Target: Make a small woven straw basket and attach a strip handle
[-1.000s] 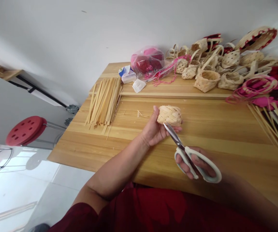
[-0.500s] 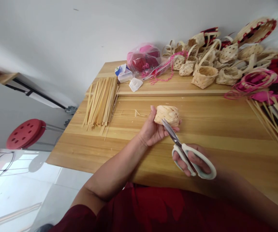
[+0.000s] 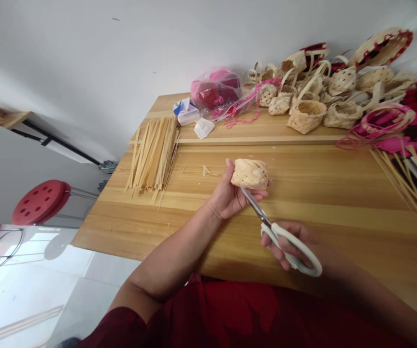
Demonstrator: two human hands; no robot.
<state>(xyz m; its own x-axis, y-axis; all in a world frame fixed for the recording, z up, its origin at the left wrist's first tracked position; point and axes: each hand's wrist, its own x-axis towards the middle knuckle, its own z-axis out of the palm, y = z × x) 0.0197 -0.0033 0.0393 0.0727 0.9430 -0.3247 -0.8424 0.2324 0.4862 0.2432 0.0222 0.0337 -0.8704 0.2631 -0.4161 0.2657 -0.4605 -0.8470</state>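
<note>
So the left hand [image 3: 230, 195] is wrapped around a small woven basket [image 3: 250, 173], thumb on the far left side and fingers curled under the near edge, holding it just above the wooden table [image 3: 338, 193], roughly mid-table. The basket is tipped on its side with the open end facing right, and I can't tell if it actually touches the tabletop.

The right hand [image 3: 295, 244] has its fingers through the white loops of a pair of scissors [image 3: 280, 232], a firm grip. The blades point up and left and look nearly shut, with the tip right at the near bottom edge of the basket, just beside the left fingers. Whether it's actually biting into a strip is too small to see.

Other stuff around: a bundle of flat bamboo strips [image 3: 153, 154] lies on the left side of the table, well apart from the hands, with a few tiny offcuts [image 3: 205, 169] between it and the basket. Along the back edge there's a small white-and-blue carton [image 3: 186, 112], a crumpled white tissue [image 3: 204, 127] and a pink plastic bag [image 3: 217, 92] with red stuff inside. A heap of finished mini baskets [image 3: 306, 115] fills the far right corner, and long thin strips [image 3: 407, 188] fan out on the right edge. A red stool [image 3: 39, 200] stands on the floor off to the left.
</note>
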